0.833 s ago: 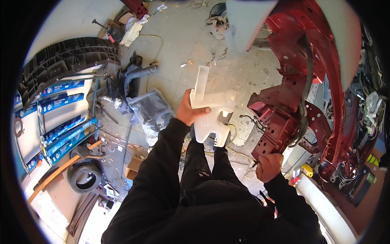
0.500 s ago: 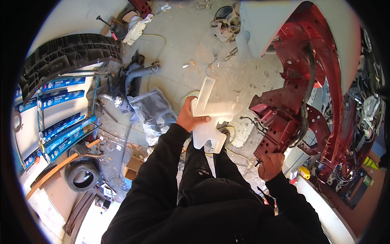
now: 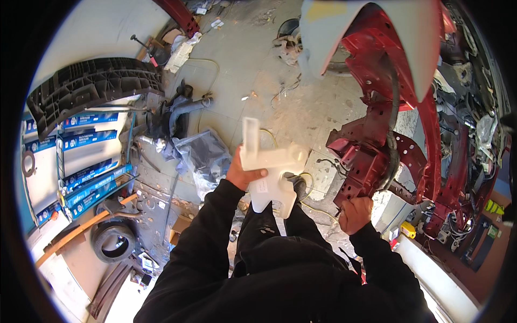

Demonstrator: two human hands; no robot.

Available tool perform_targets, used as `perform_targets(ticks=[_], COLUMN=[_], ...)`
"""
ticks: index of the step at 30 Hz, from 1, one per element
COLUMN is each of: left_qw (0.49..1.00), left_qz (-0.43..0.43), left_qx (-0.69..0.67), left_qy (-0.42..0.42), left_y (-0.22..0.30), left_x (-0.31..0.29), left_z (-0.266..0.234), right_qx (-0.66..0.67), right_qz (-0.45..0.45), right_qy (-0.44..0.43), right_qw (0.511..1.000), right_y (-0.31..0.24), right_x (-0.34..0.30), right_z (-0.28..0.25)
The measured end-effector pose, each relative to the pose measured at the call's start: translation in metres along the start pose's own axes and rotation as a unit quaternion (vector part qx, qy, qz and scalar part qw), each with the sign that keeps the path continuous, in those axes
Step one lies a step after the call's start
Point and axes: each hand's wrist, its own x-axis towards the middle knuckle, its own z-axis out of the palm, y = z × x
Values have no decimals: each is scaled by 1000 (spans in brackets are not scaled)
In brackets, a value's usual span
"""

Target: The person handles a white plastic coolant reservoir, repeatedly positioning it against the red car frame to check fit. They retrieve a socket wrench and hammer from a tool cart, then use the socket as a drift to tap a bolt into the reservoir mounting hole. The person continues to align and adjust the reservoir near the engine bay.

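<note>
My left hand grips a translucent white plastic fluid reservoir by its left side, thumb across its front. The reservoir has a tall neck, and it hangs in the air over my legs. My right hand is closed in a fist just below the front end of the red car body frame. A small dark tip pokes out by its fingers; what it belongs to is hidden. Whether the fist touches the frame, I cannot tell.
On the left, a rack holds blue boxes, with a black plastic liner above and a tire below. Clear plastic sheeting and a yellow cord lie on the floor. A pale fender juts out at the upper right.
The reservoir has shifted slightly left and lower in view, and its neck has tipped so its opening shows. My right hand stays closed near the frame's end. The whole view has turned a little.
</note>
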Motion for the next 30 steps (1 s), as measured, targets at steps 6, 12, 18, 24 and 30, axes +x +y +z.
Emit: perform_targets(ticks=[6,12,18,24,30], left_qw=[953,921,923,939,984], left_qz=[-33,-9,4,-20,46], left_qx=[-300,-388,-384,-344,23], left_qy=[-28,2,-18,27,170], left_y=[-40,-51,-48,-23,-13], left_x=[-7,-36,-37,-35,-14], left_z=[-71,-100,-109,-95,-69], right_qx=[-4,-35,-35,-33,-22], right_qz=[4,-9,-12,-8,-12], right_qy=[-20,-39,-39,-30,-17], right_qw=[1000,999,999,999,1000], right_y=[4,6,6,4,4], right_x=[-4,-6,-6,-6,-4], right_z=[4,4,5,5,4])
